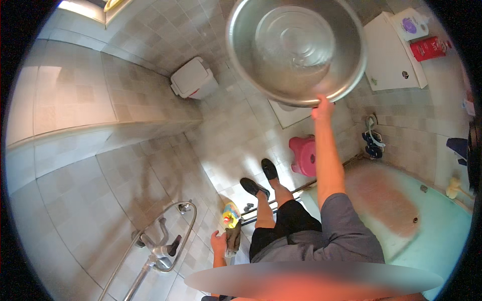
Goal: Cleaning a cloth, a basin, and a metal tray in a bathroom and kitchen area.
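A large round stainless-steel basin [263, 64] is held out at the top, its bowl facing me. My right hand [323, 108] grips the near rim from my outstretched arm. Wet shine and ringed marks show on the basin's bottom. Low on the left, my left hand [218, 242] has loosely bent fingers with nothing visible in them. Right beside it hangs a dark, wet-looking cloth [233, 237]; whether they touch is unclear. Just beyond that cloth stands a yellow bottle with a red cap [231, 215].
A pink plastic stool [302, 156] stands by the bathtub [444, 222]. A lidded white bin [194, 79] is near the far wall. Chrome shower mixer and hose [162, 248] jut from the left wall. A white cabinet [391, 56] is at upper right, bottles beside it.
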Demonstrator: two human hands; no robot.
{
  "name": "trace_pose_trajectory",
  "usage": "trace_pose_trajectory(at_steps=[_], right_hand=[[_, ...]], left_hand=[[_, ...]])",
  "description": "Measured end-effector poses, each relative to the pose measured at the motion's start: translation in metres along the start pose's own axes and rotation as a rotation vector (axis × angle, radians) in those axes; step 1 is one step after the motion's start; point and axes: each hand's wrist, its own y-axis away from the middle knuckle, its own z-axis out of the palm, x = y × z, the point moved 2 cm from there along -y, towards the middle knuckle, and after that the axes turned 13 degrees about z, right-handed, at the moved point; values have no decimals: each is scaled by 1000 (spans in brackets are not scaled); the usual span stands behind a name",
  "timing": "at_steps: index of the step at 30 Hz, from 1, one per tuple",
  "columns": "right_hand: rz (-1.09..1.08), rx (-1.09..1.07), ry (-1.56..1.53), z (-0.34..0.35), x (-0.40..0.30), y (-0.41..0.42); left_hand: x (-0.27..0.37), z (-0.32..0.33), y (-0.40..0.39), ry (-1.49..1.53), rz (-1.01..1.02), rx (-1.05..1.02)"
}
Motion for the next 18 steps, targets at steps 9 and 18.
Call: trace_pose_trajectory(at_steps=[9,18], right_hand=[[-647,385,1146,46,-187,-12],[-1556,-9,1730,106,-181,-9]], left_hand=[[-23,16,-6,92,-59,-47],[-8,7,-7,99,-73,-30]])
